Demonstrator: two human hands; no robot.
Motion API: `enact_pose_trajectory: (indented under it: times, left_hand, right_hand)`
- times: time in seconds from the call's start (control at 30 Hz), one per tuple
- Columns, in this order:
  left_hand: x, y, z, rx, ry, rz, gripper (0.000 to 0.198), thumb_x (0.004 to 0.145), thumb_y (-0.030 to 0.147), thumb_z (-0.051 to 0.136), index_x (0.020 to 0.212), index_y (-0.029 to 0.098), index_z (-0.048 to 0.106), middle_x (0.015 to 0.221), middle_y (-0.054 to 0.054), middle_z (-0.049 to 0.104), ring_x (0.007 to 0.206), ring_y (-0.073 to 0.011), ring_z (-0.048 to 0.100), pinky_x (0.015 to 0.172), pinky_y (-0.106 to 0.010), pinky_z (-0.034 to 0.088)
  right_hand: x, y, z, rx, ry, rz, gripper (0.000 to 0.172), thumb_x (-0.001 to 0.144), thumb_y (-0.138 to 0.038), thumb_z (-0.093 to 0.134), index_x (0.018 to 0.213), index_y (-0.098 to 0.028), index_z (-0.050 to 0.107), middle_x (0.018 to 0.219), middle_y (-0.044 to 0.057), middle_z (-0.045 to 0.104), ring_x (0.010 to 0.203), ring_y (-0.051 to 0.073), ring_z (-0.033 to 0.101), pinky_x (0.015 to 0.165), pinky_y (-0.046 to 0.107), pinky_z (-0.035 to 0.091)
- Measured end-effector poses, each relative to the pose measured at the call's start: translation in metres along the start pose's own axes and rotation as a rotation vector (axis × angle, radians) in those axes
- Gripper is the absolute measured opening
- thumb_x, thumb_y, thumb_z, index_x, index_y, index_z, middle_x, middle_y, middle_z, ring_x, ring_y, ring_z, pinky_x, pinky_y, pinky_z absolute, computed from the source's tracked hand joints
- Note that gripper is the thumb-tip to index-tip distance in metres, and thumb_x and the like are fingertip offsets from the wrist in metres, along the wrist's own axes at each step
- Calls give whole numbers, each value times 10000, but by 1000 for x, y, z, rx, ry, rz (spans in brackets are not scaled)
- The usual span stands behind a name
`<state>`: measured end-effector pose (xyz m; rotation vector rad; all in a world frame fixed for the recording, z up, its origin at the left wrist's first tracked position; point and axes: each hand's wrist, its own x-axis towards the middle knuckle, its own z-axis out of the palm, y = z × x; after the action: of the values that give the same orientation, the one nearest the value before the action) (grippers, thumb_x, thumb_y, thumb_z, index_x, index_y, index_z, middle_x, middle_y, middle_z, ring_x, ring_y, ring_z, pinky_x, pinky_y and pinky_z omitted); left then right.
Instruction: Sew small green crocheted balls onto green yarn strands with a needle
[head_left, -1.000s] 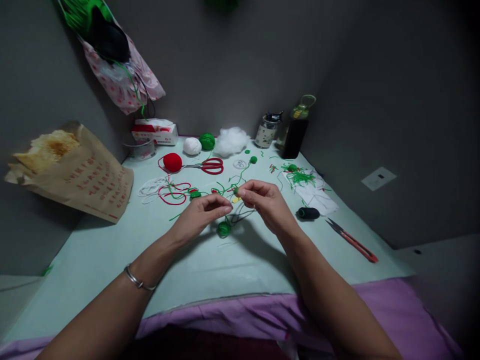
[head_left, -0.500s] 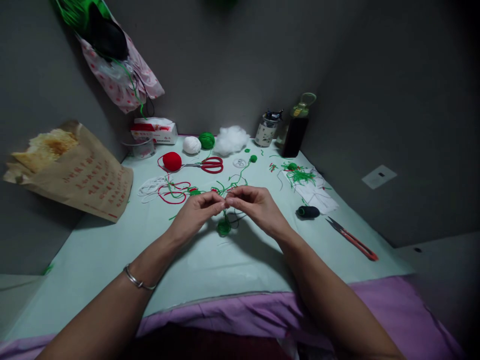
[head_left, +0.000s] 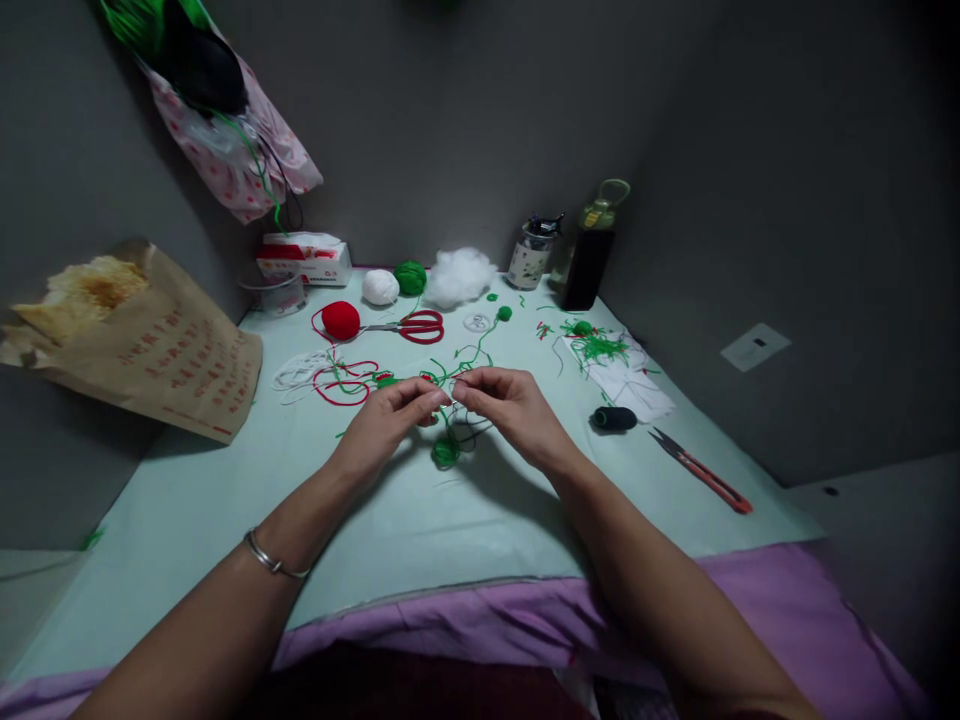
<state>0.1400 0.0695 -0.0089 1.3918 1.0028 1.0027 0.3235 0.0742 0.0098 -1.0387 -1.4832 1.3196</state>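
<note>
Over the middle of the table, my left hand (head_left: 391,418) and my right hand (head_left: 508,402) face each other, fingertips slightly apart. Thumb and forefinger are pinched together on each hand. A thin pale glint shows between the fingertips, too small to name, and what either pinch holds is mostly hidden. Just below hangs or lies a small green yarn ball (head_left: 445,453), with green yarn running up to the fingers. Dark thread (head_left: 474,432) loops beside it. Behind my fingers are small green-and-red crocheted pieces (head_left: 385,379), partly covered by my left hand.
Red-handled scissors (head_left: 420,327), a red yarn ball (head_left: 340,320), white yarn ball (head_left: 380,287) and white stuffing (head_left: 460,278) lie farther back. At right are a dark thread spool (head_left: 613,418), thread snips (head_left: 701,472) and a dark bottle (head_left: 589,262). A paper bag (head_left: 172,350) stands left.
My fingertips have parted slightly, opening a small gap where they met before. The whole view has shifted a little; the table items stay in place.
</note>
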Motion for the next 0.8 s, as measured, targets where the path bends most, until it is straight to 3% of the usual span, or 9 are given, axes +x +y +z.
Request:
enact_pose_trajectory:
  times: [0.23, 0.5, 0.67, 0.8]
  left_hand:
    - [0, -3, 3, -43, 25, -10, 195, 809, 381, 735, 776, 207, 652, 754, 23, 577, 700, -143, 487, 679, -291, 385]
    - [0, -1, 0, -233, 74, -24, 84, 795, 245, 718, 766, 197, 655, 806, 20, 614, 775, -129, 543, 759, -264, 411]
    - [0, 3, -2, -345, 66, -87, 147, 806, 303, 731, 800, 176, 658, 936, -22, 681, 785, -131, 577, 767, -266, 444]
    - [0, 2, 0, -326, 96, -77, 172, 797, 325, 753, 835, 186, 660, 900, -6, 671, 762, -126, 567, 761, -265, 442]
  right_hand:
    - [1, 3, 1, -24, -19, -8, 337, 741, -463, 768, 749, -138, 681, 699, -2, 571, 649, 99, 438, 591, 234, 338]
    - [2, 6, 0, 40, -25, 7, 365, 742, -484, 778, 756, -140, 655, 687, -18, 522, 630, 87, 391, 588, 238, 301]
    - [2, 5, 0, 11, 6, 15, 382, 744, -502, 765, 749, -139, 644, 675, -20, 501, 622, 88, 379, 583, 243, 285]
    - [2, 4, 0, 7, -1, 16, 377, 744, -502, 760, 750, -144, 642, 670, -21, 498, 618, 89, 380, 578, 243, 284]
